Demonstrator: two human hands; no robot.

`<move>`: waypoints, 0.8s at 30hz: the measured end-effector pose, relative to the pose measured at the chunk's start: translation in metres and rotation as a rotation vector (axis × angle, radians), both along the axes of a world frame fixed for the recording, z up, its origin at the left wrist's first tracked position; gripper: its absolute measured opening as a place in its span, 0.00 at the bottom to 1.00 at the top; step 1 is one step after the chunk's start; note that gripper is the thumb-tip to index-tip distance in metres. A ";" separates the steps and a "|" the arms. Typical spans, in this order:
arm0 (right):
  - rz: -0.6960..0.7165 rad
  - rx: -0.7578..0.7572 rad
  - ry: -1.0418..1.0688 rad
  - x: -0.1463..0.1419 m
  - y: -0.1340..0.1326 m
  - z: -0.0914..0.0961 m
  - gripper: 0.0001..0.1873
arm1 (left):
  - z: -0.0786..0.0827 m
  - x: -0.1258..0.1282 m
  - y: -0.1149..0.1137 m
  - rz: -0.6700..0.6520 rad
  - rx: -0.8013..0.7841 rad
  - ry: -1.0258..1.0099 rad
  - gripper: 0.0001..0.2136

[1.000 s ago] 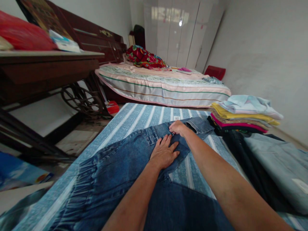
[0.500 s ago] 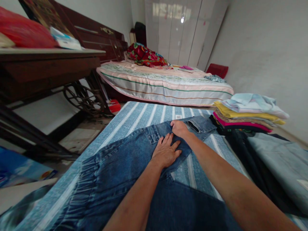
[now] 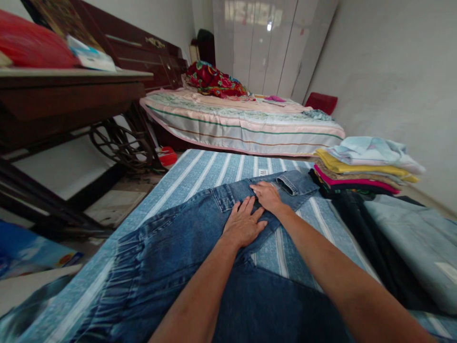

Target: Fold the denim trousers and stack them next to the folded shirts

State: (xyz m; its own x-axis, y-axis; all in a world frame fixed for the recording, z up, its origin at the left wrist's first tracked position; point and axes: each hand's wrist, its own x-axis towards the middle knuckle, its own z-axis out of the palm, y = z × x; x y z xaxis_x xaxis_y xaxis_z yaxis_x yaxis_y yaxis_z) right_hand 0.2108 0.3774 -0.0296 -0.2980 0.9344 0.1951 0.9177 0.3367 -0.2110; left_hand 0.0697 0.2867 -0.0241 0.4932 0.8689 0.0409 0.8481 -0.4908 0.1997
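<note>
A pair of blue denim jeans lies spread on a blue-and-white striped sheet. My left hand rests flat on the denim near the waistband, fingers stretched out. My right hand sits just beyond it on the waistband area, fingers lying on the cloth, beside the open waist edge.
A stack of folded clothes stands at the right, with dark and pale blue garments in front of it. A bed lies ahead. A dark wooden sewing-machine table stands at the left. White wardrobes line the far wall.
My right hand has slid slightly toward me along the waistband and lies flatter. My left hand stays pressed in about the same place.
</note>
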 end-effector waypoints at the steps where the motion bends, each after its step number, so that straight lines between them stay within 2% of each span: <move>1: -0.005 0.001 0.009 0.001 0.000 -0.001 0.19 | 0.000 0.000 0.000 0.002 0.005 0.001 0.24; 8: -0.027 0.042 0.048 0.000 -0.004 -0.001 0.17 | -0.004 -0.001 0.001 0.005 0.040 -0.005 0.24; 20: 0.021 0.042 0.000 -0.001 -0.010 0.000 0.18 | -0.001 -0.002 0.003 0.010 0.040 0.016 0.23; 24: 0.028 0.036 -0.016 -0.002 -0.011 0.000 0.16 | 0.001 0.000 0.003 0.034 0.039 0.015 0.27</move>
